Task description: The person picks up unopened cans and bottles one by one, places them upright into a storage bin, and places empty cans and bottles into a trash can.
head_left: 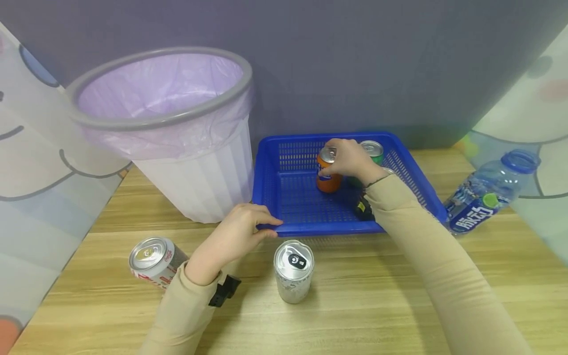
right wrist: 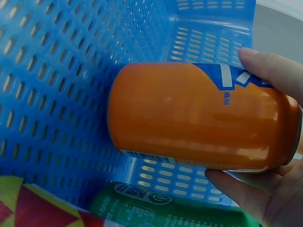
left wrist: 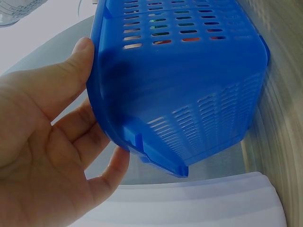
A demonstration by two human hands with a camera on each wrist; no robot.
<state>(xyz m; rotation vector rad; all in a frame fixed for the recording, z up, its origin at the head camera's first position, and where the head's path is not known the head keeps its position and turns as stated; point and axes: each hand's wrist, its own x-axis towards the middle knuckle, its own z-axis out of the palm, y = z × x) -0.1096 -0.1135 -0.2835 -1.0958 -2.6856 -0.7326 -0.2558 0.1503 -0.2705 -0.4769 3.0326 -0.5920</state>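
My right hand (head_left: 352, 160) grips an orange soda can (head_left: 327, 185) near its top, inside the blue plastic basket (head_left: 328, 228). In the right wrist view the thumb and fingers lie on both sides of the orange can (right wrist: 189, 118), its base close to the perforated basket floor (right wrist: 42, 90). A green can (right wrist: 175, 208) lies beside it there. My left hand (head_left: 239, 231) holds the front left corner of the basket; in the left wrist view its thumb is on one side of the rim (left wrist: 97, 101) and its fingers on the other.
A white bin (head_left: 213, 177) with a lilac liner stands left of the basket. In front are a silver can (head_left: 293, 281) and a Coca-Cola can (head_left: 161, 268), partly behind my left wrist. A clear bottle (head_left: 483, 197) leans at the basket's right. A wall (head_left: 355, 64) rises behind.
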